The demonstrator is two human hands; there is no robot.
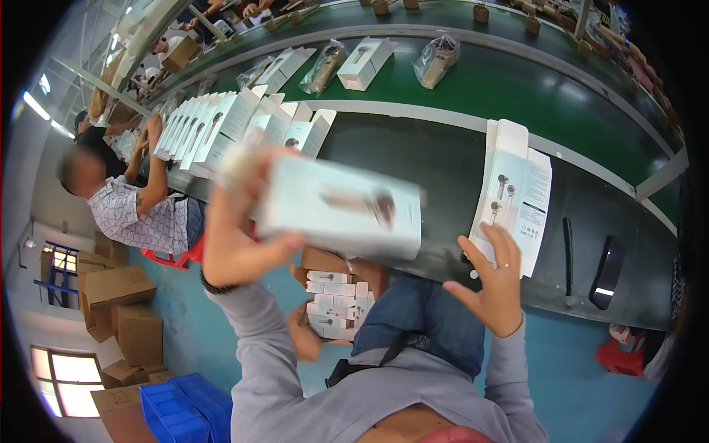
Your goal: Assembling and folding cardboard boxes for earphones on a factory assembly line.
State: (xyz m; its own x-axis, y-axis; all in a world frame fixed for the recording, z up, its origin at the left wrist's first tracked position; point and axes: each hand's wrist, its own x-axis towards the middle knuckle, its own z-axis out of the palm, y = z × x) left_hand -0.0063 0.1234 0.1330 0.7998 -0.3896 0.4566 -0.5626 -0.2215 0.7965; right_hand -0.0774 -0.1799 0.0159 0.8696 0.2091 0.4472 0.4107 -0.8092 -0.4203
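My left hand (240, 229) is raised over the near edge of the dark worktop and grips one end of a white printed box (347, 207). A handheld device is pictured on the box's face. Both the box and my left fingers are smeared by motion. On the right, my right hand (496, 284) has its fingers spread, with the fingertips at the lower part of a stack of flat, unfolded white cartons (509, 199). A row of standing white boxes (214, 129), some with raised flaps, lines the worktop at the left.
Bagged devices (437, 60) and white boxes (367, 63) lie on the green conveyor (509, 81) behind. A black phone-like object (607, 272) and a thin black bar (568, 255) are at right. Below, an open carton (325, 260) holds several boxes. A co-worker (148, 210) sits at left.
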